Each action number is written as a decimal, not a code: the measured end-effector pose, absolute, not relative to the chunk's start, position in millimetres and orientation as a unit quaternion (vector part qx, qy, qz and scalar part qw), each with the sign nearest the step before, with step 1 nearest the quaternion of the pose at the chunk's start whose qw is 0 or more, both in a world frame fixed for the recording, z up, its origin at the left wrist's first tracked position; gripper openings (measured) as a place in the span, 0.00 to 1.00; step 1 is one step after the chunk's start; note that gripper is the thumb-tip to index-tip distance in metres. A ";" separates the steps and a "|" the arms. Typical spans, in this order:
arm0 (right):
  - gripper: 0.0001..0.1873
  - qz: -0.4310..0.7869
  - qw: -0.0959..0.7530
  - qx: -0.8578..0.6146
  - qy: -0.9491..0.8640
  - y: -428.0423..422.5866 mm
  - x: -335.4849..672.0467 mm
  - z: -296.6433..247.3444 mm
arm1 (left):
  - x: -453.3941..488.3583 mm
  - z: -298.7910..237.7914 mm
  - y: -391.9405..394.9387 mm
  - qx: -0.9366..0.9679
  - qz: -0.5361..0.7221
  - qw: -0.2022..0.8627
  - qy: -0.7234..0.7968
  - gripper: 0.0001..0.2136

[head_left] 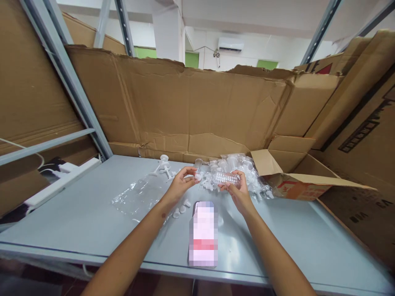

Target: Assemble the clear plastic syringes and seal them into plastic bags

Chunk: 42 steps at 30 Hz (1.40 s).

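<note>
In the head view, my right hand [236, 187] is closed around a clear ribbed plastic bottle [224, 177], held sideways with its narrow end pointing left. My left hand [184, 179] pinches a small white cap [198, 177] just left of that end; whether the two touch I cannot tell. Another clear ribbed container [198, 163] shows right behind my left fingertips. Beyond my right hand lies a clear plastic bag [237, 161] with white plastic pieces. White stemmed parts [165, 165] lie to the left, and several small white caps [182, 209] sit beside my left forearm.
A phone [204, 234] with a blurred screen lies in front of me on the grey shelf [92, 213]. Flat clear plastic film [135, 199] spreads at left. An open cardboard box [308, 187] stands right, a white power strip [63, 181] left. Cardboard [200, 102] walls the back.
</note>
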State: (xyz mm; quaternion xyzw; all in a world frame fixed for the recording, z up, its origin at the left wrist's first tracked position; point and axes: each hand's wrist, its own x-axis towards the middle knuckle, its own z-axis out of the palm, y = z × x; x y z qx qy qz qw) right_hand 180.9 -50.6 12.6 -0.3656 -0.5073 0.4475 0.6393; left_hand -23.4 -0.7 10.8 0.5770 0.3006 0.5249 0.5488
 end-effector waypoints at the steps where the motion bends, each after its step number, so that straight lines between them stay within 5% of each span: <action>1: 0.19 0.446 0.630 -0.370 -0.516 -51.3 179.8 12.6 | -23.8 10.1 -1.3 0.575 0.520 0.554 0.304 0.17; 21: 0.19 0.399 0.561 -0.400 -0.605 -57.5 168.9 10.1 | -27.6 8.1 -10.2 0.558 0.481 0.620 0.272 0.14; 32: 0.17 0.337 0.506 -0.400 -0.685 -60.5 177.4 19.1 | -26.9 5.5 -16.6 0.610 0.490 0.536 0.316 0.12; 42: 0.17 0.443 0.547 -0.422 -0.571 -53.6 172.9 8.5 | -25.5 2.9 -21.9 0.656 0.542 0.447 0.277 0.08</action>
